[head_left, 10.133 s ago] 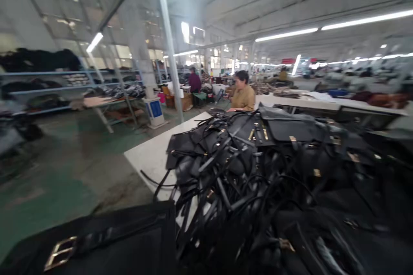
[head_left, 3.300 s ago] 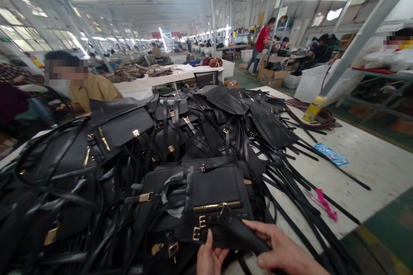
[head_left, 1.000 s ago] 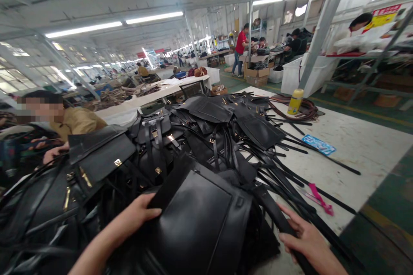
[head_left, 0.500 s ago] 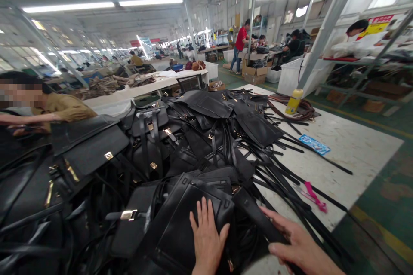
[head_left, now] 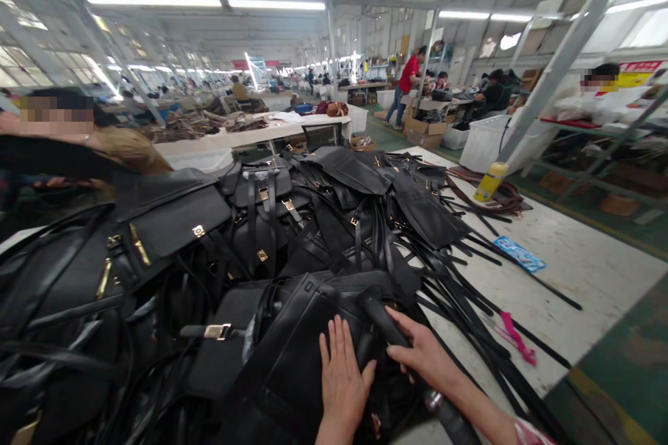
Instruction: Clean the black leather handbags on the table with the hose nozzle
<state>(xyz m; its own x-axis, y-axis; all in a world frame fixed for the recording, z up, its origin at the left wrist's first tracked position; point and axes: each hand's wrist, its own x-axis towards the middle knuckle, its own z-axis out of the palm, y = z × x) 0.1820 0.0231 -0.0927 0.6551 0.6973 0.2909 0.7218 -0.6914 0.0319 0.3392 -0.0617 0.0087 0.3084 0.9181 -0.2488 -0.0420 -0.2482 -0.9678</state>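
The left hand (head_left: 342, 379) lies flat, fingers spread, on the face of a black leather bag (head_left: 300, 354) at the near edge of the heap. The right hand (head_left: 425, 356) is curled around a thick black strap (head_left: 383, 320) that rises from the same bag — thumb and fingers wrapped about it, touching the bag's top edge. The bag lies tilted on its side, leaning on other black bags.

The bench (head_left: 584, 271) carries a big pile of black bags (head_left: 250, 222) with gold buckles and clasps, and loose black straps (head_left: 470, 278) fanning out to the right over the bare white surface. On that bare part lie a pink tool (head_left: 514, 337), a blue packet (head_left: 519, 254) and, farther back, a yellow bottle (head_left: 489, 182) standing just beside a coil of brown straps (head_left: 501, 198).

Containers — a white bin (head_left: 483, 142) beyond the bench, contents hidden; cardboard boxes (head_left: 425, 131) near a person in a red shirt (head_left: 407, 83), contents too small to tell. At left, a person in a tan top (head_left: 128, 149) sits behind the pile.
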